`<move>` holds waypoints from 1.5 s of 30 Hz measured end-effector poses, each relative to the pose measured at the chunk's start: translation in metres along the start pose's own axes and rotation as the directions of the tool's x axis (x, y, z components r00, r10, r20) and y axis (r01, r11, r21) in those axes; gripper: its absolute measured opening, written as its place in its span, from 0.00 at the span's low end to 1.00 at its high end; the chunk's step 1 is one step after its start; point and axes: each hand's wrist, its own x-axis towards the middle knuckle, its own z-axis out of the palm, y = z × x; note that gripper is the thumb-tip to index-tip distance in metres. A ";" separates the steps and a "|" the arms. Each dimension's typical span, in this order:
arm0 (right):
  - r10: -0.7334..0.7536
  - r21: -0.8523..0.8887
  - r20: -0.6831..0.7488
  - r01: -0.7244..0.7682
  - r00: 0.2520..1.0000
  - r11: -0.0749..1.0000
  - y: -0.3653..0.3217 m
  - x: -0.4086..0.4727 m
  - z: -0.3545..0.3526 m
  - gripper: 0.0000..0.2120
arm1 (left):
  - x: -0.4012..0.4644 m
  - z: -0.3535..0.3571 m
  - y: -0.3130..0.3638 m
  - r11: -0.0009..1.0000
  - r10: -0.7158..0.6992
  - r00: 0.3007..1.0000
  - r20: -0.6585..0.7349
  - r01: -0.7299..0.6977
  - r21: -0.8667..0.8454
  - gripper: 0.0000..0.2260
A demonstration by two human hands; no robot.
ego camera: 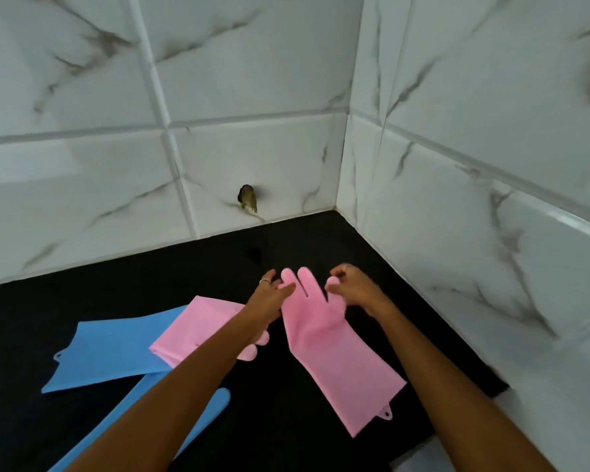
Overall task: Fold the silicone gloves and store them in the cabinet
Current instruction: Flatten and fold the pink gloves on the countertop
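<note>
A pink glove [331, 342] lies flat on the black bench [92, 301], fingers toward the wall. The left hand [268, 303] and right hand [353, 287] each grip its fingertips, pinched together. Left of it lie another pink glove [198, 328] and two blue gloves [106, 352]. No writing shows.

We have one view only, head-worn. It looks forward and down, close over the black countertop [123, 301] corner.

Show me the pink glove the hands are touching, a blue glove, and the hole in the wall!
pink glove [331, 349], head view, on its flat palm.
blue glove [109, 352], head view, on its wide cuff.
hole in the wall [247, 198], head view, on its dark middle.
</note>
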 end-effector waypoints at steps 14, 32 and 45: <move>-0.220 -0.425 -0.281 0.084 0.934 0.901 0.089 -0.048 0.068 0.20 | 0.017 0.021 -0.076 0.180 -0.046 0.966 0.253 -0.241 0.954 0.44; -0.283 -0.469 -0.202 0.161 0.938 0.868 0.092 -0.046 0.070 0.18 | 0.019 0.036 -0.077 0.093 -0.018 0.988 0.153 -0.151 0.984 0.43; -0.348 -0.425 -0.220 0.232 0.911 0.875 0.091 -0.058 0.068 0.10 | -0.018 0.024 -0.078 0.018 0.188 0.965 0.182 -0.188 0.982 0.29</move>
